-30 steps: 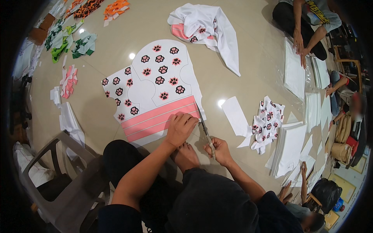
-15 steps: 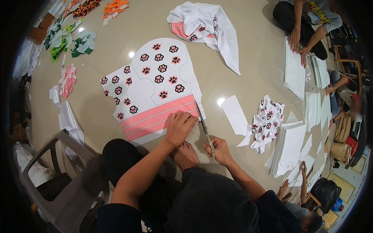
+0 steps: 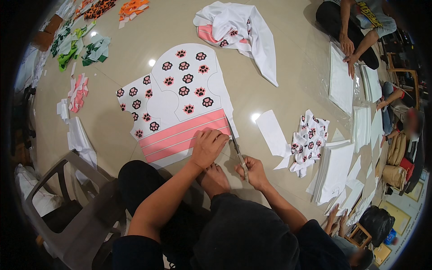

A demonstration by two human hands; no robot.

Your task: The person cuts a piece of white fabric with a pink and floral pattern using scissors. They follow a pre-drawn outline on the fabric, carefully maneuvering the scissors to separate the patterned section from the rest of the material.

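A white fabric sheet (image 3: 164,108) printed with paw marks and a pink striped band (image 3: 164,146) lies spread on the floor. Across the right end of the band, my left hand (image 3: 209,146) rests with its fingers lying on the cloth, holding it down. My right hand (image 3: 254,173) is closed round the handles of a pair of scissors (image 3: 237,150), partly hiding them. The long blades point up and away along the sheet's right edge, at the end of the pink band. Just below my left hand is my bare foot (image 3: 216,179).
A crumpled paw-print cloth (image 3: 225,27) lies beyond the sheet; white offcuts (image 3: 271,130) and paw-print scraps (image 3: 309,139) lie to the right. Folded white stacks (image 3: 333,171) and co-workers' hands (image 3: 351,56) are farther right. A grey chair (image 3: 81,220) stands at left, near coloured scraps (image 3: 96,49).
My hands, the scissors and the sheet stay almost in place. At the far right, co-workers' hands have shifted on the white cloth.
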